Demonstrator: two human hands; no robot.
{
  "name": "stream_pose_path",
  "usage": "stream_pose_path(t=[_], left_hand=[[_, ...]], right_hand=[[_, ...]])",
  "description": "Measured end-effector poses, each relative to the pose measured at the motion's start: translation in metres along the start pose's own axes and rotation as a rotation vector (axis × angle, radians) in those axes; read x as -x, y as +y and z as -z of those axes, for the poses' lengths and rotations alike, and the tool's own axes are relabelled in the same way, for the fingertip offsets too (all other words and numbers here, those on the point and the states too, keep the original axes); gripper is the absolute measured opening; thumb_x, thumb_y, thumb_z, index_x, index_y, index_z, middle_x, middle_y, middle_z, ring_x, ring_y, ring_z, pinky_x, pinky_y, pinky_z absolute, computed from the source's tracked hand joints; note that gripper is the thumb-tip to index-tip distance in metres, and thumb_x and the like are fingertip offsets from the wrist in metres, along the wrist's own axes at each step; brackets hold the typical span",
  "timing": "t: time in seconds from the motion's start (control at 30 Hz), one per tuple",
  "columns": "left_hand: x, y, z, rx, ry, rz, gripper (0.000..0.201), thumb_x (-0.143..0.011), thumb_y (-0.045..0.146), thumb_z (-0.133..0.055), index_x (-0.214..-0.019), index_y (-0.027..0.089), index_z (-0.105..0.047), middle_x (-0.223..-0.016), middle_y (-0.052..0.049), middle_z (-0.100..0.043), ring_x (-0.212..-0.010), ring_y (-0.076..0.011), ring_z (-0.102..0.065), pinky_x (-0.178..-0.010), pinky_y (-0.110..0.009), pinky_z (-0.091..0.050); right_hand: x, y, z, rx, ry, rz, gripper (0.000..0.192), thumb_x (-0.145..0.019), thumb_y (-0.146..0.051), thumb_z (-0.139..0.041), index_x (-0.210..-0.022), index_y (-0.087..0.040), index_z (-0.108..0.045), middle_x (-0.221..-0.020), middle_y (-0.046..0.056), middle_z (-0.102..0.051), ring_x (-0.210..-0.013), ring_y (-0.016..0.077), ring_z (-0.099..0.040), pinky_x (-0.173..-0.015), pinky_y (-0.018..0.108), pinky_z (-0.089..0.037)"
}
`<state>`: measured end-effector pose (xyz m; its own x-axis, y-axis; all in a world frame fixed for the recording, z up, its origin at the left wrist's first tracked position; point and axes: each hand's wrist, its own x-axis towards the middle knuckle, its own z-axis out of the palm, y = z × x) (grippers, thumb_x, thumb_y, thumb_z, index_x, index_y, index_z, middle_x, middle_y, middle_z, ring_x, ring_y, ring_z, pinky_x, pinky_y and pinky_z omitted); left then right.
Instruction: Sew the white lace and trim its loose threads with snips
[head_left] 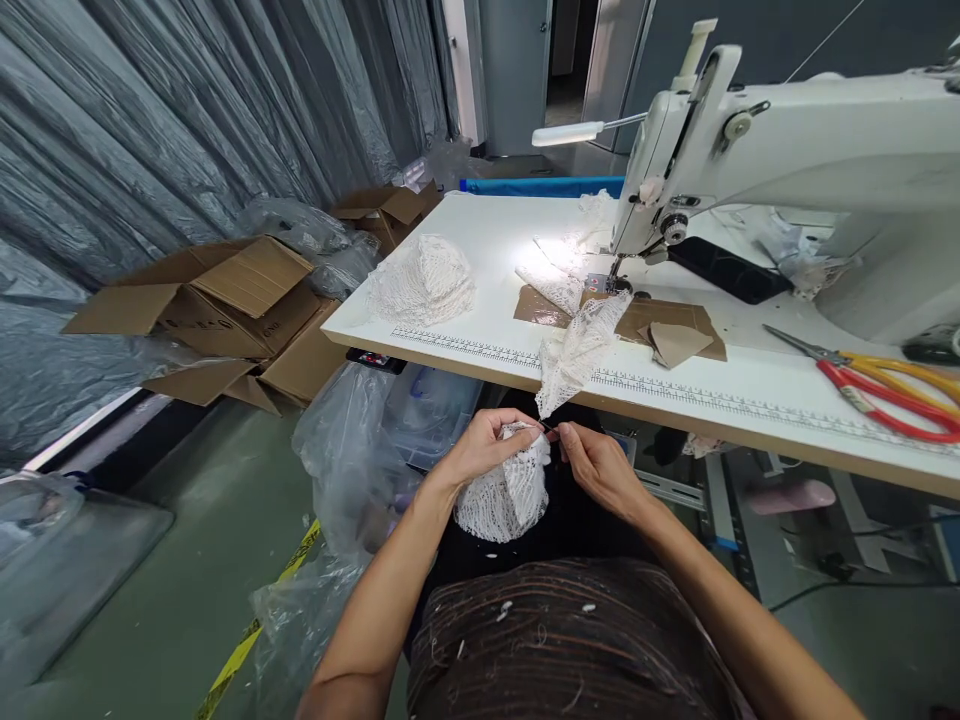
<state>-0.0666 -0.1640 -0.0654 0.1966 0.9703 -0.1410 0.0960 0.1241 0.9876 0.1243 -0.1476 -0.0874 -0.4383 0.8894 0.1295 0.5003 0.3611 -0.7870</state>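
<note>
White lace piece under left hand, right hand touching its top edge

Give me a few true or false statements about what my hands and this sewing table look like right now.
1. Both hands pinch white lace below the table edge. True.
2. The scissors lie on the floor. False: they lie on the table, at the right.
3. A strip of lace hangs over the table's front edge. True.
4. The cardboard boxes stand on the table. False: they sit on the floor at the left.
</note>
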Motion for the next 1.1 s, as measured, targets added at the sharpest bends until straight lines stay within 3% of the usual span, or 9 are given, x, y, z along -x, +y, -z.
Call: stream_pose_path(t=[0.2, 0.4, 0.63, 0.83, 0.97, 1.1], left_hand=[[0.000, 0.004, 0.000, -0.020, 0.040, -0.007, 0.026, -0.077, 0.037, -0.069, -0.080, 0.011, -0.071, -0.061, 0.001, -0.057, -0.053, -0.0065, -0.040, -0.050, -0.020, -0.030], [-0.001, 0.003, -0.001, -0.014, 0.057, -0.005, 0.020, -0.077, 0.032, -0.067, -0.075, 0.012, -0.070, -0.060, 0.001, -0.058, -0.053, -0.0071, -0.042, -0.052, -0.021, -0.030], [-0.001, 0.000, 0.002, -0.019, 0.023, -0.004, 0.025, -0.076, 0.037, -0.069, -0.075, 0.012, -0.070, -0.064, 0.000, -0.060, -0.056, -0.0077, -0.045, -0.054, -0.021, -0.033], [-0.015, 0.006, -0.007, 0.013, 0.181, -0.081, 0.034, -0.072, 0.048, -0.071, -0.079, 0.014, -0.069, -0.077, -0.003, -0.064, -0.065, -0.0108, -0.053, -0.061, -0.022, -0.038], [-0.021, 0.015, -0.015, -0.018, 0.135, -0.083, 0.042, -0.074, 0.055, -0.067, -0.065, 0.014, -0.062, -0.062, 0.002, -0.050, -0.055, -0.0083, -0.040, -0.052, -0.021, -0.029], [0.006, 0.017, -0.003, -0.051, 0.066, -0.023, 0.043, -0.078, 0.051, -0.063, -0.058, 0.015, -0.050, -0.056, 0.005, -0.036, -0.053, -0.0068, -0.030, -0.048, -0.020, -0.022]], right_hand=[[-0.008, -0.005, -0.010, 0.071, 0.052, 0.007, 0.041, -0.098, -0.046, -0.030, -0.067, -0.022, -0.045, -0.056, -0.002, -0.047, -0.051, 0.0137, -0.040, -0.053, 0.027, -0.028], [-0.002, -0.008, -0.013, 0.074, 0.052, -0.003, 0.041, -0.100, -0.045, -0.026, -0.072, -0.022, -0.047, -0.059, -0.002, -0.049, -0.054, 0.0139, -0.045, -0.054, 0.025, -0.030], [-0.001, -0.005, -0.014, 0.257, 0.120, -0.008, 0.041, -0.098, -0.045, -0.032, -0.071, -0.021, -0.053, -0.058, 0.001, -0.054, -0.051, 0.0159, -0.050, -0.052, 0.028, -0.027], [0.020, -0.001, -0.006, -0.018, 0.205, 0.069, 0.036, -0.100, -0.036, -0.032, -0.087, -0.019, -0.061, -0.068, 0.002, -0.059, -0.059, 0.0144, -0.053, -0.058, 0.025, -0.038], [0.029, -0.015, 0.005, -0.160, 0.283, 0.155, 0.024, -0.096, -0.032, -0.042, -0.089, -0.020, -0.062, -0.070, 0.000, -0.058, -0.062, 0.0136, -0.053, -0.060, 0.024, -0.043], [0.041, -0.037, 0.010, -0.239, 0.350, 0.156, 0.010, -0.090, -0.026, -0.055, -0.082, -0.020, -0.061, -0.065, -0.003, -0.055, -0.054, 0.0105, -0.049, -0.051, 0.021, -0.040]])
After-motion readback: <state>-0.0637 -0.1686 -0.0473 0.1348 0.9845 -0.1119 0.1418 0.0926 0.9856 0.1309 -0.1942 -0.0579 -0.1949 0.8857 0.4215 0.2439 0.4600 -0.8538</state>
